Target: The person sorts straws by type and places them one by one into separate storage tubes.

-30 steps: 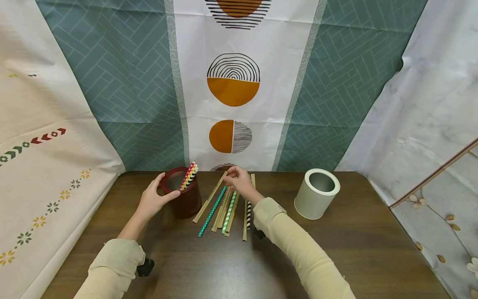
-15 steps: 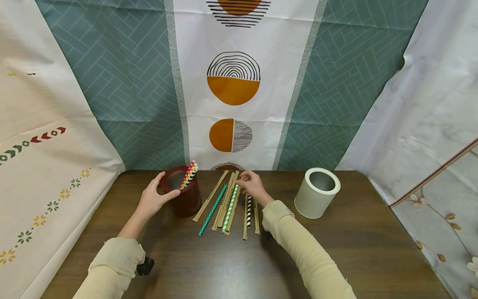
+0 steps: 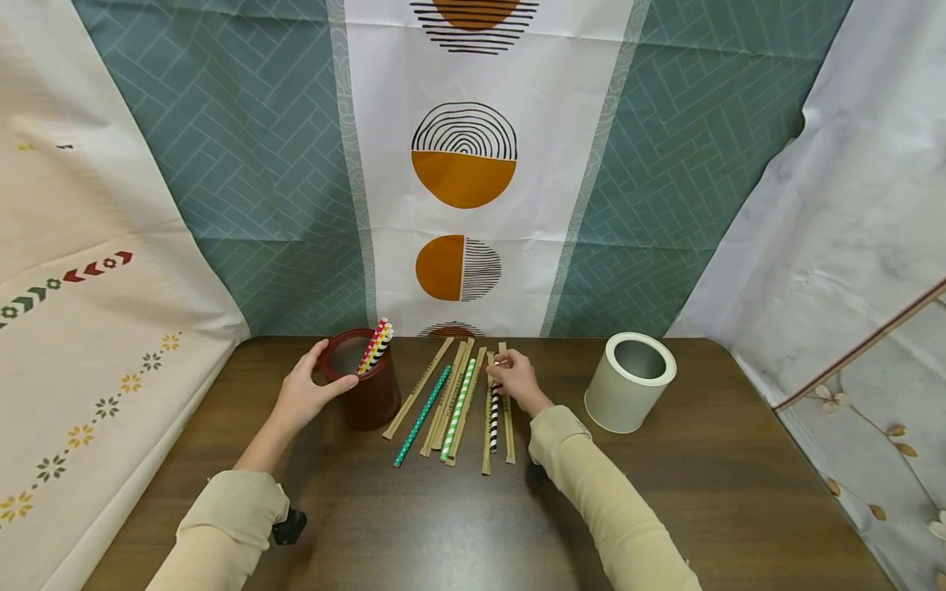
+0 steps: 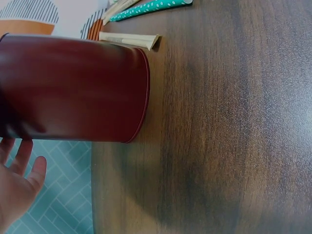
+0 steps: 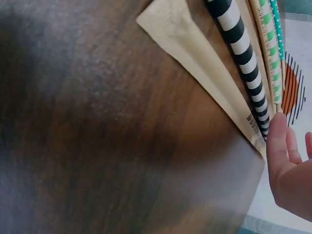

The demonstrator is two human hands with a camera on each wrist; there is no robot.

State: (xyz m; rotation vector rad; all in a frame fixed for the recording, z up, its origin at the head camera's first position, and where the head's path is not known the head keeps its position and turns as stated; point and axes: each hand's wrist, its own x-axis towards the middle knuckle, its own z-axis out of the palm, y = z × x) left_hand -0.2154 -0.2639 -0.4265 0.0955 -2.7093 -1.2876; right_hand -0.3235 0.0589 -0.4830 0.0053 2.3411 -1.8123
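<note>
On the left of the table in the head view, my left hand (image 3: pixel 305 396) holds a dark red canister (image 3: pixel 369 402), thumb at its front rim and fingers on its far left side. Red, yellow and black patterned paper straws (image 3: pixel 375 348) lean inside it. In the left wrist view the canister (image 4: pixel 73 87) fills the left, with fingers of the hand (image 4: pixel 19 180) against it. My right hand (image 3: pixel 520 382) is at the far end of a black-and-white striped straw (image 3: pixel 493 423) lying on the table; whether the fingertips pinch it is hidden. In the right wrist view a paper-wrapped straw (image 5: pixel 209 73) lies beside it.
Several paper-wrapped straws (image 3: pixel 420 386), a teal dotted straw (image 3: pixel 421 419) and a green striped straw (image 3: pixel 456 414) lie between the hands. A cream canister (image 3: pixel 623 390) stands at the right. Patterned cloth (image 3: pixel 296 164) hangs behind the table (image 3: pixel 414 525).
My right hand has moved right, from above the wrapped straws to the black-and-white straw's far end. The left hand and the dark red canister stay in place.
</note>
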